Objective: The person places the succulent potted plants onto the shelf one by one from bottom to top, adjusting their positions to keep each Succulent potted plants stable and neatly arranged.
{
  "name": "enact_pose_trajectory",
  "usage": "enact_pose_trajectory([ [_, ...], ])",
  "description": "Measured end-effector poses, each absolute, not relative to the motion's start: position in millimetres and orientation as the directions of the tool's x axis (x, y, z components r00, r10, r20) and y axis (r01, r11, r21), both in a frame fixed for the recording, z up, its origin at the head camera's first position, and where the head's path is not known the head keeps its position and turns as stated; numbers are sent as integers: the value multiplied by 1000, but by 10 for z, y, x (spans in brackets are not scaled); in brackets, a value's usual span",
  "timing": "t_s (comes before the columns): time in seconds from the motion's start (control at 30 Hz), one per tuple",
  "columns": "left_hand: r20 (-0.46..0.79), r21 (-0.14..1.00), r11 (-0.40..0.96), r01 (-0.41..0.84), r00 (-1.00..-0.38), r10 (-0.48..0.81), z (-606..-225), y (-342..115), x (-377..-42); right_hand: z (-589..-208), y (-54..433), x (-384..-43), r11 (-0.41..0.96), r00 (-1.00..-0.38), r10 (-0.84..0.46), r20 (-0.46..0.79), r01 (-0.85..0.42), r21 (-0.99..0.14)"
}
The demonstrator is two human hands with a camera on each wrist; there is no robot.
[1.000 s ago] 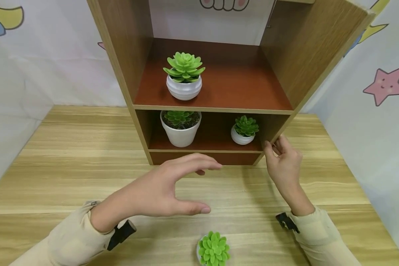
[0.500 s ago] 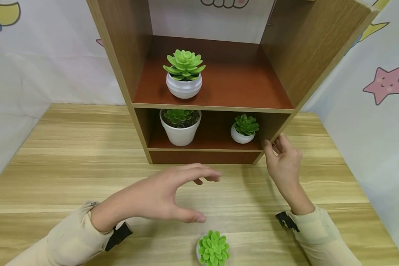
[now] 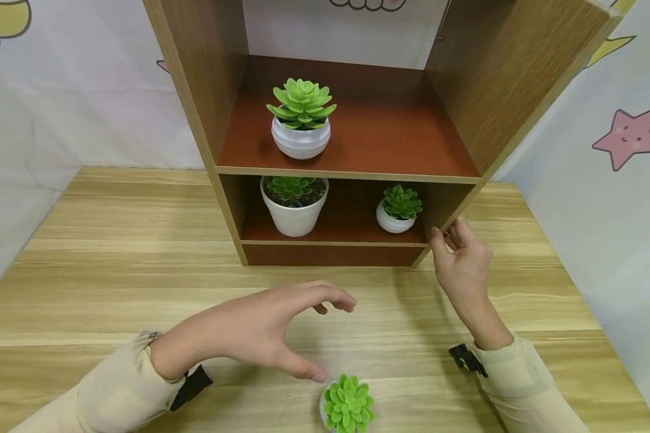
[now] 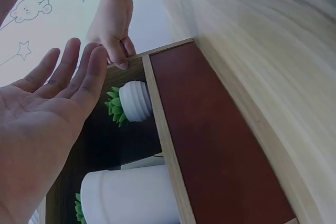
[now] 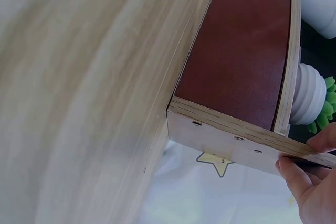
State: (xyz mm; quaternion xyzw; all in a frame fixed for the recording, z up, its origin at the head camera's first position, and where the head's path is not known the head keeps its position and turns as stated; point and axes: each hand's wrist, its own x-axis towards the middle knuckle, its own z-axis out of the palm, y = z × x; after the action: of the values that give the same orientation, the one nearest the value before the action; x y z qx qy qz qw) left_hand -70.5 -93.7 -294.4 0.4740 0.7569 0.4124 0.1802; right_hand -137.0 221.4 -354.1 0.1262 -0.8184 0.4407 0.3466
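1. A bright-green succulent (image 3: 348, 404) stands on the tabletop (image 3: 406, 349), near the thumb of the left hand (image 3: 265, 328).
2. Beyond that hand, the lower shelf (image 3: 351, 231) bears a white-potted plant (image 3: 295, 213) and a darker succulent (image 3: 399, 210); a larger succulent (image 3: 302, 120) sits above.
3. The left hand curves wide, holding nothing.
4. The right hand (image 3: 466, 267) pinches the side edge of the shelf unit (image 3: 333, 255).

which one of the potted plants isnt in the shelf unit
The potted plant at the head view's bottom edge, nearest the left hand. It sits on the table; the other three plants stand in the shelf unit.
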Motion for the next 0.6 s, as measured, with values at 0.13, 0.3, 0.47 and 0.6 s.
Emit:
enact_pose_trajectory([
  [0.13, 109, 798, 210, 565, -478, 871, -2991, -950, -690, -3530, 2209, -1361, 589, -730, 98, 677, -506, -630],
  [0.3, 94, 801, 211, 561, -466, 880, -3036, -951, -674, -3538, 2216, -1366, 603, -727, 91, 681, -504, -618],
  [0.47, 19, 802, 260, 538, -458, 889, -3080, -953, -653, -3536, 2210, -1361, 593, -731, 97, 676, -503, -629],
  [0.6, -34, 771, 313, 555, -455, 890, -3110, -954, -638, -3523, 2208, -1357, 589, -731, 96, 675, -505, -631],
])
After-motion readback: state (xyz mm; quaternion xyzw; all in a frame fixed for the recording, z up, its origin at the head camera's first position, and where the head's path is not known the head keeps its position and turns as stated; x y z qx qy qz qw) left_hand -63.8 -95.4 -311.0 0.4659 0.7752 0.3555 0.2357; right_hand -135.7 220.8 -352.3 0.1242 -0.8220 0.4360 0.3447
